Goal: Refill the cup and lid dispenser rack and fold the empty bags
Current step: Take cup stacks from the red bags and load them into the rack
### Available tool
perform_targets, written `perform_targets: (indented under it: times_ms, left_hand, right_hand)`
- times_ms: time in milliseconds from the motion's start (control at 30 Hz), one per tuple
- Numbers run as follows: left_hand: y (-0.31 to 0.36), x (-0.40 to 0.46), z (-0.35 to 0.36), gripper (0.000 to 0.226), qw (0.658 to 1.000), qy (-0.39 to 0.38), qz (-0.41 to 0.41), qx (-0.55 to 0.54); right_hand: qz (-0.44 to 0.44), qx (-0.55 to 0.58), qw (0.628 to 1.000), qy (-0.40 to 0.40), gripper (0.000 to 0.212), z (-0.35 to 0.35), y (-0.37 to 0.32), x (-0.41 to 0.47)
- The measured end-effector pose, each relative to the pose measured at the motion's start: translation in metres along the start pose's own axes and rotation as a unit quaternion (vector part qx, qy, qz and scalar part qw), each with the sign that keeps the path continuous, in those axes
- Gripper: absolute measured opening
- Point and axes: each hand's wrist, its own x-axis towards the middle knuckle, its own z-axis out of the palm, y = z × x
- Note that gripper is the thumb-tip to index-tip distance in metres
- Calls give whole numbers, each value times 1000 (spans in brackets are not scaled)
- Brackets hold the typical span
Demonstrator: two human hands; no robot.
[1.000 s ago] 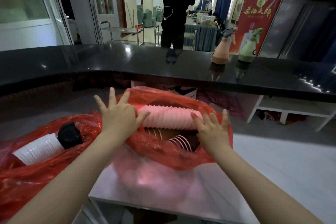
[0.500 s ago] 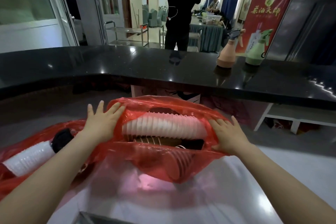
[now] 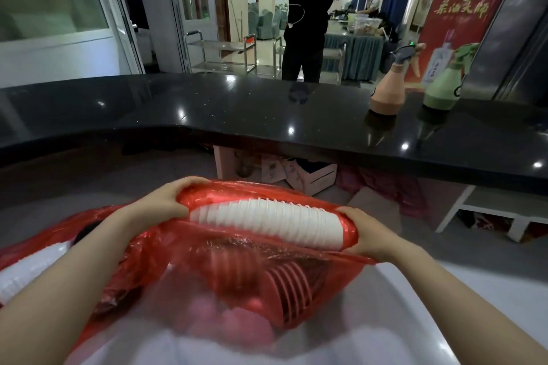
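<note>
Both hands (image 3: 160,207) now closed; cup stack (image 3: 267,224) between fingers (image 3: 345,211), apparently through bag (image 3: 237,264).

Both bare forearms reached forward, converging toward twelve o'clock. The left hand (image 3: 161,208) gripped at ten o'clock, fingers curled over; the right hand (image 3: 367,235) clasped at two o'clock.
</note>
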Motion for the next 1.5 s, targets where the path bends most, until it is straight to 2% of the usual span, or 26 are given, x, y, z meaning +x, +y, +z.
perform_targets:
  times_ms: [100, 233, 367, 433, 500, 600, 667, 733, 800, 867, 933, 1100, 1200, 1267, 1367, 1500]
  left_hand:
    - [-3, 6, 2, 72, 988, -8, -48, -150]
    - [-19, 6, 9, 72, 934, -4, -98, -343]
    - [-29, 3, 13, 73, 905, 24, -97, -413]
    - [-28, 4, 17, 73, 898, 65, -97, -424]
    - [-25, 4, 22, 69, 904, 128, -88, -399]
    - [-24, -3, 29, 58, 937, 224, -55, -262]
    - [-25, -12, 32, 56, 949, 253, -24, -186]
    - [-23, -19, 34, 56, 956, 261, 8, -133]
    - [-18, -21, 35, 59, 964, 256, 21, -73]
    - [-13, -21, 35, 61, 967, 250, 23, -29]
    - [-10, -20, 35, 57, 967, 252, 20, -13]
    - [-9, -16, 29, 33, 956, 290, 9, -35]
    - [-12, -11, 26, 34, 952, 305, -7, -38]
    - [-14, -7, 25, 45, 950, 310, -20, -32]
    - [-15, -1, 23, 60, 951, 305, -42, -23]
    - [-16, 5, 11, 59, 937, 339, -84, -5]
  right_hand:
    - [-3, 40, 999, 4, 91, 3, 9, 3]
    - [-6, 95, 994, 53, 85, 9, 19, -3]
    - [2, 101, 993, 62, 84, 14, 20, -7]
    - [9, 79, 995, 58, 87, 13, 15, -7]
    - [9, 14, 999, 40, 95, 8, 8, -6]
    - [0, -116, 993, 28, 101, -1, -11, -8]
    - [-23, -170, 983, 71, 91, -3, -30, -9]
    - [-73, -222, 961, 148, 73, -1, -53, -8]
    - [-149, -194, 945, 218, 51, 5, -74, -6]
    - [-197, -158, 948, 194, 48, 11, -91, -3]
    - [-183, -158, 962, 129, 59, 17, -105, 1]
    - [-136, -209, 963, 103, 89, 34, -126, 21]
    - [-83, -213, 971, 71, 107, 44, -132, 32]
    - [-66, -200, 975, 77, 107, 49, -132, 36]
    - [-75, -172, 976, 112, 91, 49, -129, 38]
    - [-80, -112, 982, 131, 90, 44, -116, 34]
